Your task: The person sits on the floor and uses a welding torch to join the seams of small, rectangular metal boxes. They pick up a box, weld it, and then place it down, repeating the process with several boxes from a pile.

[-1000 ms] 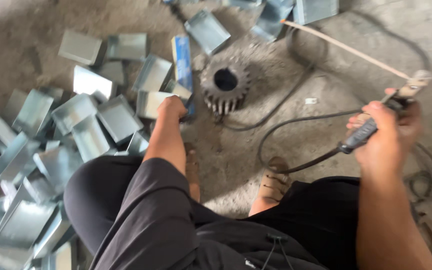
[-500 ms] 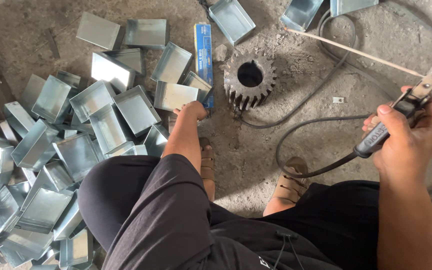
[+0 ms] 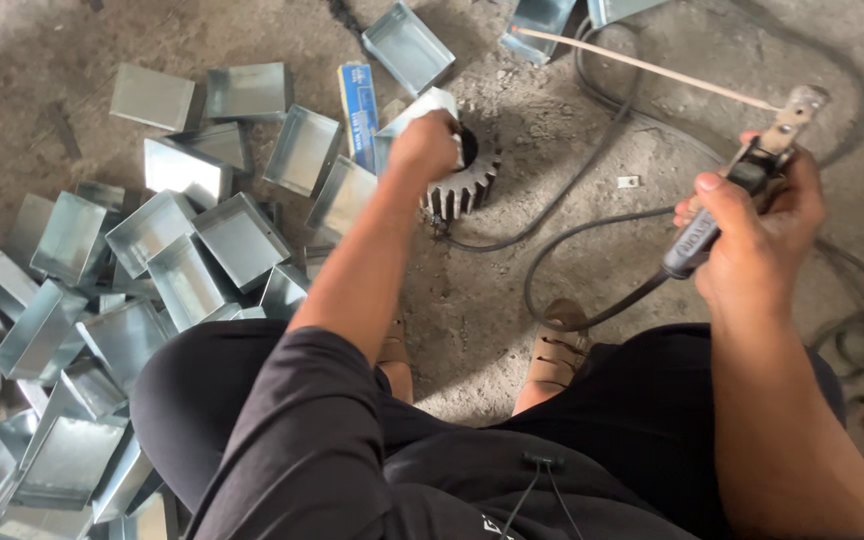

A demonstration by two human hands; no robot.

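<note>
One small open metal box (image 3: 414, 112) is in the grip of the left hand (image 3: 425, 145), which is closed on it and holds it right over a dark toothed gear (image 3: 464, 180) that lies flat on the concrete floor (image 3: 512, 330). The box's pale rim shows past the fingers at the gear's upper left edge. Just left of the gear a blue rectangular packet (image 3: 357, 110) lies on the floor, and beyond it spreads a loose heap of similar metal boxes (image 3: 182, 260), some upright, some tipped on their sides. The right hand (image 3: 762, 225) is well apart on the other side, its grip wrapped around a welding electrode holder (image 3: 727, 200) whose clamp carries a thin rod (image 3: 642, 65) slanting up and left. A black cable (image 3: 572, 240) runs from the holder in loops over the floor, passing near the person's sandalled foot (image 3: 552, 350)
</note>
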